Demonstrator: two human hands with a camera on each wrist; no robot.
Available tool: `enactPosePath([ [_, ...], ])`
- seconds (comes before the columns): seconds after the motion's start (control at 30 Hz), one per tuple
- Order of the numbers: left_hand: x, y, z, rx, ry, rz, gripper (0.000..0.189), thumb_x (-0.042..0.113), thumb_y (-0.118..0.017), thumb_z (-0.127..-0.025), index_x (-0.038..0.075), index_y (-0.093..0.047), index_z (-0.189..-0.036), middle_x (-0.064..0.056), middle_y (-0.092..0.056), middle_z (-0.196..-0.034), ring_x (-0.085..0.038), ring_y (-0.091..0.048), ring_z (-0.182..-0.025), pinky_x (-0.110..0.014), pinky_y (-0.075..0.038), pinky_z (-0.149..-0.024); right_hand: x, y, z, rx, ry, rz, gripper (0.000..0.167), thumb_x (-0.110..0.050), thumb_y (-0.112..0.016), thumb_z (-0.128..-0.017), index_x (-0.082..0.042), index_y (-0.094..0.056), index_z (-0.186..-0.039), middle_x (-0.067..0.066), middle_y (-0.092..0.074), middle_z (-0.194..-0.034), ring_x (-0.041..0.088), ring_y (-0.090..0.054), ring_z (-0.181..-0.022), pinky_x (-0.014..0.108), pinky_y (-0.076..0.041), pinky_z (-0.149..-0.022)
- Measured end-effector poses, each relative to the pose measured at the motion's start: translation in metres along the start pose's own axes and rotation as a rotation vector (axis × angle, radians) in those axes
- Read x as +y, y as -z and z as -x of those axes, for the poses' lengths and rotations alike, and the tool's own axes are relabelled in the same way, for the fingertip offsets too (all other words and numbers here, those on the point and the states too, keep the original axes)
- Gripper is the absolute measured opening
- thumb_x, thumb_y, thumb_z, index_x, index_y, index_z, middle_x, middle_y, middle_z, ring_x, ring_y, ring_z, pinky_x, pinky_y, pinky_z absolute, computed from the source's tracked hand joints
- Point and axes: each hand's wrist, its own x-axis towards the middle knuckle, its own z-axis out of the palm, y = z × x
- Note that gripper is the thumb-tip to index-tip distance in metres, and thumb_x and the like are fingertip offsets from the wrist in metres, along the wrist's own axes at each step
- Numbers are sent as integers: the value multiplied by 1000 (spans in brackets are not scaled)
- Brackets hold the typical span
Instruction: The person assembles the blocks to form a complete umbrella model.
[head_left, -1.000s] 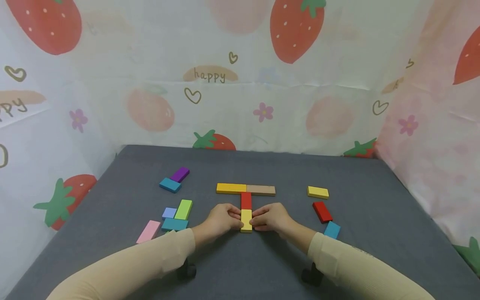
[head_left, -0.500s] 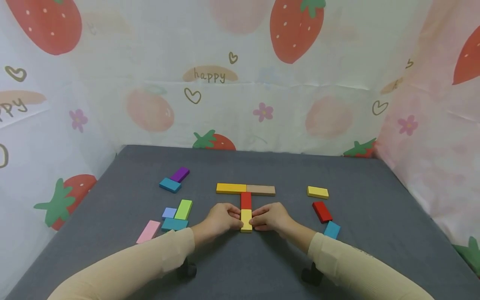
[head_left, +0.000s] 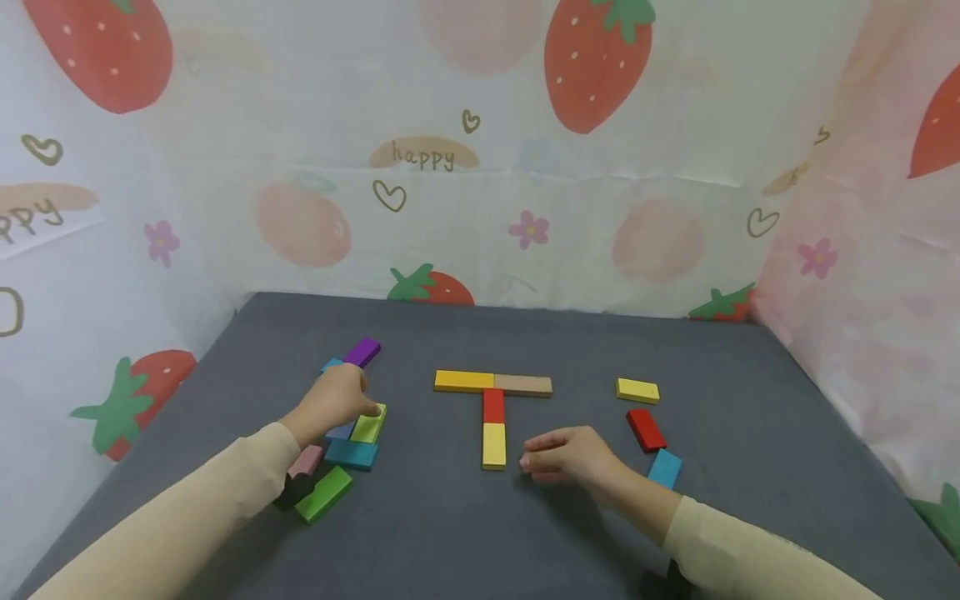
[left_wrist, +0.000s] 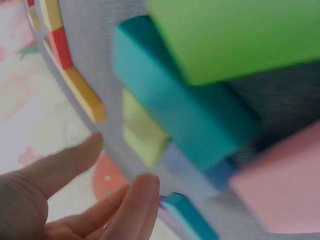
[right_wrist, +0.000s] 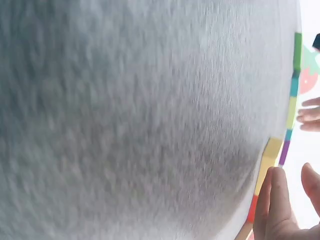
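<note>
My left hand (head_left: 330, 404) hovers over the left cluster of blocks, thumb and fingers apart. In the head view it overlaps the lime block (head_left: 367, 425); in the left wrist view a gap shows between its fingertips and that lime block (left_wrist: 143, 125). Teal block (head_left: 352, 454) and a partly covered light blue block (head_left: 341, 431) lie against the lime one. My right hand (head_left: 573, 456), fingers loosely bent and holding nothing, is just right of the pale yellow block (head_left: 493, 446). That block, a red block (head_left: 492, 406), a golden yellow block (head_left: 463, 381) and a tan block (head_left: 523, 385) form a T.
On the left lie a green block (head_left: 324, 495), a partly hidden pink block (head_left: 307, 460), a purple block (head_left: 363, 352) and a blue block (head_left: 331, 364). Yellow (head_left: 637, 391), red (head_left: 647, 429) and blue (head_left: 664, 468) blocks lie at the right. Grey cloth (head_left: 442, 542) covers the table.
Both hands have let go of the pale yellow block at the T's lower end. My left hand has moved left over the cluster; my right hand has drawn back slightly rightward.
</note>
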Motion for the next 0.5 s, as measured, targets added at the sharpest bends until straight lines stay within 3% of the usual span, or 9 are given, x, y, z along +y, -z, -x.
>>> enactPosePath([
  [0.17, -10, -4, -1, -28, -3, 38, 58, 13, -80, -81, 18, -29, -52, 7, -20, -53, -8, -19, -50, -21, -19, -47, 2, -4, 7, -56, -15, -18, 32, -13, -77, -86, 2, -71, -114, 8, -76, -98, 14, -72, -85, 35, -60, -83],
  [0.33, -9, -14, -5, -42, -55, 46, 58, 8, -81, -77, 15, -28, -55, 5, -19, -56, -9, -17, -53, -22, -17, -50, 4, -9, 11, -102, -14, -42, 32, -12, -76, -87, 3, -71, -114, 7, -77, -95, 14, -72, -84, 35, -60, -83],
  [0.43, -7, -21, -6, -56, -96, 40, 31, 8, -82, -77, 2, -55, -63, 1, -42, -60, -11, -33, -57, -23, -33, -52, 6, -12, 12, -131, -12, -71, 31, -10, -76, -87, 5, -70, -114, 6, -76, -94, 13, -72, -83, 35, -60, -82],
  [0.5, -3, -25, -4, -66, -105, 41, 23, 11, -83, -78, -6, -69, -86, -5, -61, -74, -13, -49, -67, -28, -47, -61, 7, -13, 13, -154, -7, -98, 32, -8, -75, -87, 7, -69, -115, 6, -76, -94, 13, -73, -84, 35, -60, -82],
])
